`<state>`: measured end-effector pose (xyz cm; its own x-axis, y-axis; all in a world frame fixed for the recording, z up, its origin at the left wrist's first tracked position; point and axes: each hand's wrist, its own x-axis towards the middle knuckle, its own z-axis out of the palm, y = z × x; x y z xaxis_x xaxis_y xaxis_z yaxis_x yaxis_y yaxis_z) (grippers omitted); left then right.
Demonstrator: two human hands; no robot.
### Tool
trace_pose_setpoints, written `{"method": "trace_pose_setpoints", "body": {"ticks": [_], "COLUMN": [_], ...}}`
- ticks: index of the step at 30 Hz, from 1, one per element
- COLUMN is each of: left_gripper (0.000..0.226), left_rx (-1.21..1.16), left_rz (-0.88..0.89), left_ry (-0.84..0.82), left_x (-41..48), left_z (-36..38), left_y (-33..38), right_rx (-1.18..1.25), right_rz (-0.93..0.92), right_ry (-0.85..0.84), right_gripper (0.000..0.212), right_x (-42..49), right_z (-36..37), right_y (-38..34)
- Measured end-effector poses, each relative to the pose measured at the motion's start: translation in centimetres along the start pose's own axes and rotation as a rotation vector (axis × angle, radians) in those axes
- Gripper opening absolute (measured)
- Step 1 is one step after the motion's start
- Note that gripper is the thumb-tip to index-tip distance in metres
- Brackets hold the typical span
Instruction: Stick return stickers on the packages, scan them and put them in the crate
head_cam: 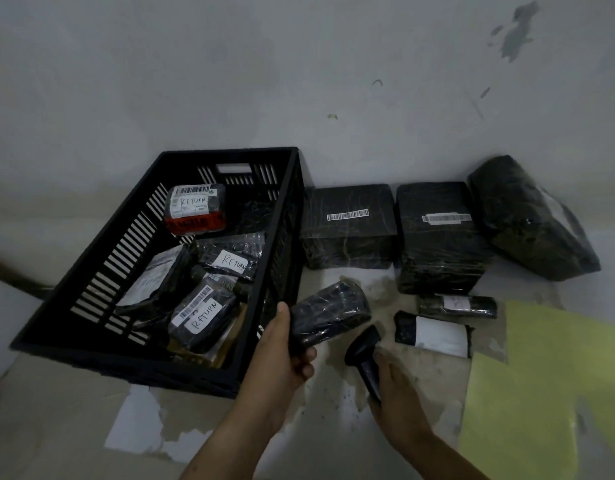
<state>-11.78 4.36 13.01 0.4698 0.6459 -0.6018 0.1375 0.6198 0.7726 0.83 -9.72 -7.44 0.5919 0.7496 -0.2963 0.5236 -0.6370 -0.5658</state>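
My left hand [285, 355] grips a small black wrapped package [330, 313] just right of the black slatted crate [101, 271]. My right hand [396, 403] holds a black handheld scanner [364, 355], its head pointing up toward the package. Inside the crate lie several black packages with white labels handwritten RETURN, one [195, 209] at the back and one [202, 317] at the front. The held package shows no label on its visible side.
Two black wrapped boxes with barcode strips [347, 230] [441, 237] stand against the wall, with a bulky black bag [531, 216] at the right. Two small packages with white labels [434, 334] [458, 306] lie on the floor. A yellow-green sheet [541, 393] lies at the right.
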Motion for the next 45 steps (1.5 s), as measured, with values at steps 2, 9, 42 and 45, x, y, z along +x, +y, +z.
{"method": "trace_pose_setpoints", "body": {"ticks": [2, 9, 42, 45], "left_gripper": [0.047, 0.031, 0.018, 0.018], "left_rx": [-0.079, -0.202, 0.202, 0.237], "left_rz": [-0.053, -0.164, -0.063, -0.049], "left_ry": [-0.006, -0.066, -0.176, -0.180], "left_x": [-0.2, 0.4, -4.3, -4.5], "left_z": [0.6, 2.8, 24.1, 24.8], "left_y": [0.2, -2.3, -18.3, -18.4], "right_rx": [-0.023, 0.079, -0.095, -0.177], "right_rz": [-0.009, -0.074, 0.312, 0.291], "right_ry": [0.013, 0.016, 0.100, 0.119], "right_gripper": [0.090, 0.091, 0.040, 0.023], "right_x": [-0.2, -2.8, -16.0, -15.2], "right_z": [0.2, -1.4, -20.7, -20.5], "right_y": [0.0, 0.8, 33.4, 33.3]}}
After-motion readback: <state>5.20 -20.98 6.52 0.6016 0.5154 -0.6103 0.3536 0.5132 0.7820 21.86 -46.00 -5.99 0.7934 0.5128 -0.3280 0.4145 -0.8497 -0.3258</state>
